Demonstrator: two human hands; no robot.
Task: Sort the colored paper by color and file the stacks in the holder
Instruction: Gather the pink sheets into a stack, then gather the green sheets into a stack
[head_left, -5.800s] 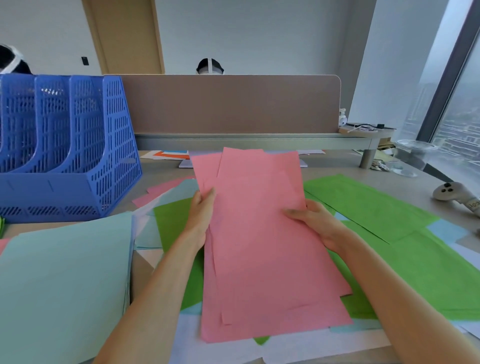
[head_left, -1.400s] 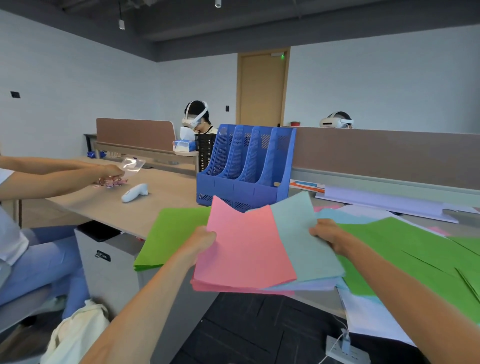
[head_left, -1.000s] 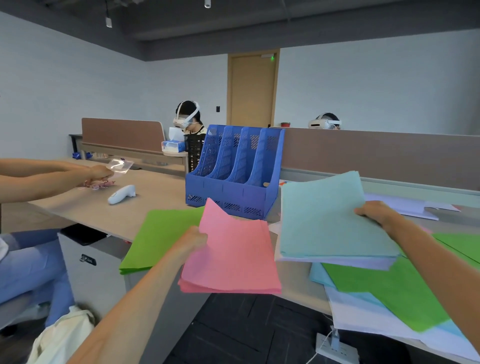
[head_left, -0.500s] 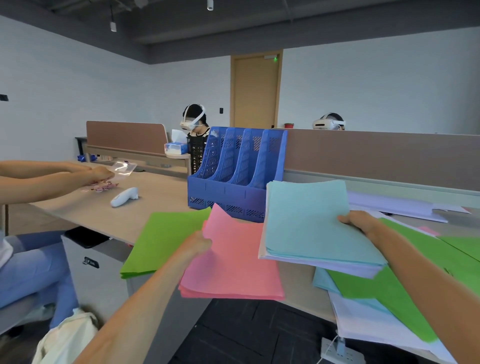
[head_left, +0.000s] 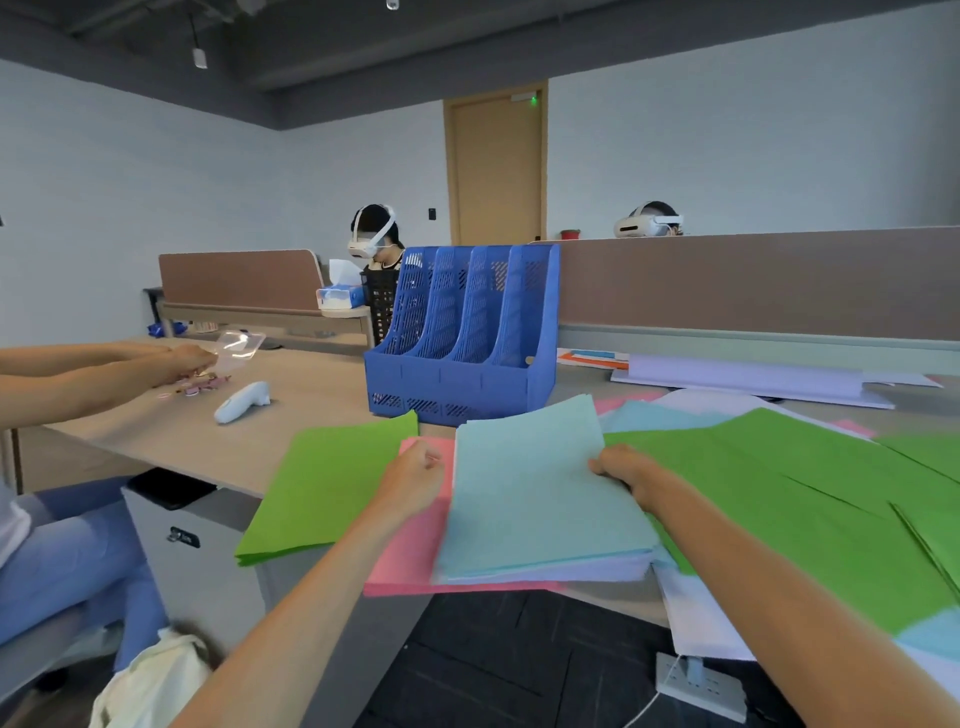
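At the bench (head_left: 311, 384) edge, a person's left hand (head_left: 415, 475) curls its grip round the pink stack (head_left: 405, 569) while the right hand (head_left: 626, 475) pinches the pale blue stack (head_left: 535, 499) lying over it, mid-sort; filing next calls for standing each upright in the blue holder (head_left: 462, 338) beyond.

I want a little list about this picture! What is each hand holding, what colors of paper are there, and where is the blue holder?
left hand: holds the pink stack
right hand: holds the pale blue stack, which overlaps the pink one
green stack: on the desk corner, left of the pink
green sheets: spread on the desk at the right
blue holder: upright on the desk, behind the papers
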